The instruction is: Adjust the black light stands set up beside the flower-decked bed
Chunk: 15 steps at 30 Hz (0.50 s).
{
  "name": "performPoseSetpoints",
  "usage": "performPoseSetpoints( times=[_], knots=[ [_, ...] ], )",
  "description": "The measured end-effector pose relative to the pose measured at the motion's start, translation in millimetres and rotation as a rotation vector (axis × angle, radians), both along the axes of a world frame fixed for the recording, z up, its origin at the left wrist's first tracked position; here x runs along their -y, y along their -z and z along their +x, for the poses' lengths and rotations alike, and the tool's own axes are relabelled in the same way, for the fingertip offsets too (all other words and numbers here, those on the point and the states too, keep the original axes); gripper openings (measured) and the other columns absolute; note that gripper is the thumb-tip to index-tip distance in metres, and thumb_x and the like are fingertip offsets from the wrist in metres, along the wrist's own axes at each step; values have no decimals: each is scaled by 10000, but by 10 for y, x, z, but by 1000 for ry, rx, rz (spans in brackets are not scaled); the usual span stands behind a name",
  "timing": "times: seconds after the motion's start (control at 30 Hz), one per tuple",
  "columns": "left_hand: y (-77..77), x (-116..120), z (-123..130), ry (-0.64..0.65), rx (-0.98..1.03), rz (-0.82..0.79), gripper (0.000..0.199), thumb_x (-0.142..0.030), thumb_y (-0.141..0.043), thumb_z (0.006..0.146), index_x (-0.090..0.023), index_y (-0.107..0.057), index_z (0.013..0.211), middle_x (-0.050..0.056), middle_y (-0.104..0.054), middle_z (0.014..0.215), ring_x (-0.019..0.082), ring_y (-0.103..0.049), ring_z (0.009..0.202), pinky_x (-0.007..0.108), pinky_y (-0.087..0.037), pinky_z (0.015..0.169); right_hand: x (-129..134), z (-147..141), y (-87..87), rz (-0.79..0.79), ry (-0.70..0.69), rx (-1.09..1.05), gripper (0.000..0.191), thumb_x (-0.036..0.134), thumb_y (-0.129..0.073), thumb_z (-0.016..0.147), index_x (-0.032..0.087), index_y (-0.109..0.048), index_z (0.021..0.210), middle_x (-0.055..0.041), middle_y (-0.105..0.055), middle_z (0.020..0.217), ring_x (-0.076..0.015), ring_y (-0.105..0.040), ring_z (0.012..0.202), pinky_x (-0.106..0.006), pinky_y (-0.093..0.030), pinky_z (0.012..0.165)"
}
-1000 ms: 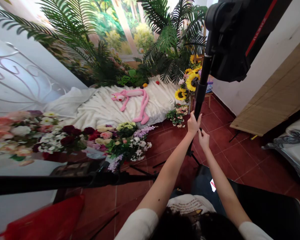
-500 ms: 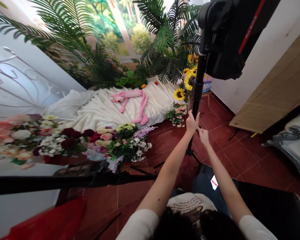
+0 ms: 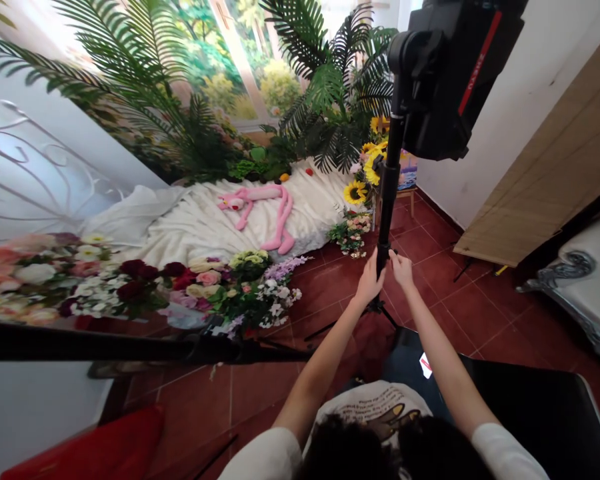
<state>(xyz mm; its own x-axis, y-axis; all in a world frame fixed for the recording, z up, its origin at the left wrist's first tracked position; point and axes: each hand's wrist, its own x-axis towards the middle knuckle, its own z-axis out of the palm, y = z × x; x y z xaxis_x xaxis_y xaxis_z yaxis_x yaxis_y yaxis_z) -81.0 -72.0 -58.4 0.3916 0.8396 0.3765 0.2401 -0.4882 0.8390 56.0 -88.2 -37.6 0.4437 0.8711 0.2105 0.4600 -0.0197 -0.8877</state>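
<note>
A black studio light (image 3: pixel 463 87) with a red stripe is mounted on top of a black light stand (image 3: pixel 391 157). My left hand (image 3: pixel 369 281) is wrapped around the stand's pole, just below a dark collar. On the other side of the pole my right hand (image 3: pixel 401 269) is closed, its fingertips pinching at the small knob of the collar (image 3: pixel 389 252). The knob is mostly covered by my fingers. Beneath my hands the tripod legs (image 3: pixel 377 308) spread over the red tile floor.
A pink plush toy (image 3: pixel 260 193) lies on a white furry blanket (image 3: pixel 190 223). Artificial flowers (image 3: pixel 250 287), sunflowers (image 3: pixel 355 192) and palm leaves (image 3: pixel 325 87) surround it. Another black pole (image 3: pixel 145 345) crosses at left. To the right are a wooden panel (image 3: pixel 535 167) and a silver-trimmed seat (image 3: pixel 587 267).
Both hands have moved lower along the pole. The light looks smaller and sits further left, and the whole view has shifted slightly.
</note>
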Motion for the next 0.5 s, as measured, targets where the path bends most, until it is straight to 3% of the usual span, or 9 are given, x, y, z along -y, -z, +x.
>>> performPoseSetpoints(
  times=[0.07, 0.13, 0.17, 0.27, 0.33, 0.43, 0.5],
  knots=[
    [286, 354, -339, 186, -151, -180, 400, -511, -501, 863, -214, -676, 1067, 141, -716, 1077, 260, -689, 1036, 468, -540, 960, -11, 1, 42, -18, 15, -1, 644, 738, -328, 886, 218, -413, 515, 13, -433, 470, -121, -398, 506, -250, -322, 544],
    [515, 749, -690, 242, -201, -239, 301, -533, -572, 783, -264, -703, 817, 98, -737, 831, 277, -717, 786, 443, -590, 758, -20, -3, 78, -31, 36, -10, 651, 752, -319, 884, 225, -397, 510, 18, -410, 449, -124, -399, 501, -252, -328, 545],
    [605, 947, -864, 210, -212, -263, 301, -547, -578, 761, -268, -690, 756, 87, -721, 754, 290, -710, 727, 453, -583, 698, -21, -8, 90, -27, 44, -17, 652, 760, -319, 880, 228, -389, 509, 20, -404, 446, -125, -400, 501, -253, -328, 544],
    [823, 1464, -1395, -117, -171, -441, 371, -609, -576, 671, -255, -678, 719, 60, -677, 648, 308, -686, 647, 498, -562, 687, -8, -36, 98, 4, 69, -36, 653, 778, -328, 870, 230, -386, 519, 21, -412, 454, -125, -405, 502, -256, -325, 543],
    [967, 1699, -1793, -202, -137, -574, 373, -635, -580, 630, -278, -668, 693, 70, -691, 646, 312, -685, 642, 512, -565, 710, 11, -64, 85, 11, 100, -27, 656, 783, -330, 869, 225, -416, 535, 19, -432, 462, -129, -418, 509, -257, -329, 552],
    [1164, 1873, -2469, -277, -134, -729, 418, -722, -525, 643, -324, -640, 697, 52, -723, 684, 344, -712, 707, 580, -563, 733, 24, -128, 71, 22, 178, 0, 669, 797, -313, 866, 222, -454, 556, 3, -474, 478, -143, -449, 524, -263, -341, 569],
    [1212, 1892, -2916, -440, -133, -683, 474, -776, -485, 665, -329, -624, 741, 43, -731, 736, 342, -726, 761, 588, -561, 780, 9, -201, 86, 32, 234, -18, 685, 805, -272, 868, 226, -450, 550, -10, -489, 483, -152, -466, 517, -270, -356, 576]
  ],
)
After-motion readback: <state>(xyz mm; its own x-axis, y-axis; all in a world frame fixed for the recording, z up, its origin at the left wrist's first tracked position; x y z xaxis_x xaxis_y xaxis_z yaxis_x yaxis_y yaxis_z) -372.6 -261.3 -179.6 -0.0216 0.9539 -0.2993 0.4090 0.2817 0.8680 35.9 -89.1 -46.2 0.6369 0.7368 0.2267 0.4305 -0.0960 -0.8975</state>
